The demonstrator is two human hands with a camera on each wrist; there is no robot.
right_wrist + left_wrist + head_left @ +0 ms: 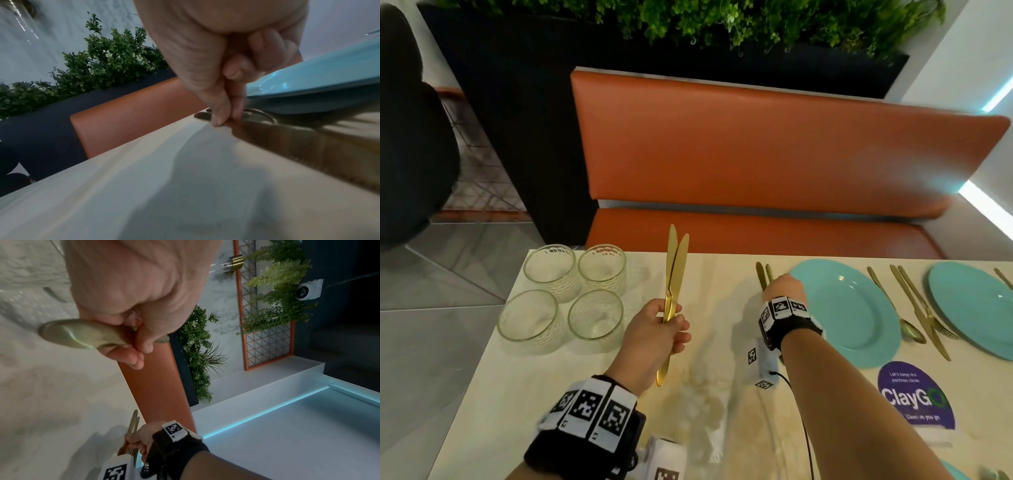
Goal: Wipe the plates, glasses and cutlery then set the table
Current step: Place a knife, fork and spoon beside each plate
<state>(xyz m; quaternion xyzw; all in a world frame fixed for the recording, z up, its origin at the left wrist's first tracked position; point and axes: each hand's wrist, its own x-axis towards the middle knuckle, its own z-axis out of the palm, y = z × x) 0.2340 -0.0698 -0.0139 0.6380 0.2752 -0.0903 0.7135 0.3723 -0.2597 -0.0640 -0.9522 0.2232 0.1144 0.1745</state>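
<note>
Left hand [654, 329] fist-wrapped around two gold knives [674, 274], mid-handle, blades up, above table [517, 394]. Right hand [784, 287] pinching gold cutlery [763, 275] flat beside teal plate [852, 308]. Metal stiff, slick, likely light: grip handles.

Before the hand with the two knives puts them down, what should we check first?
1. Left hand grips both gold knives firmly: ok.
2. Right hand finished placing gold cutlery beside the near teal plate: not ok, it is touching it.
3. Far teal plate has cutlery beside it: ok.
4. Four glasses stand clear of the knives: ok.
5. Knives wiped clean: cannot tell.
</note>
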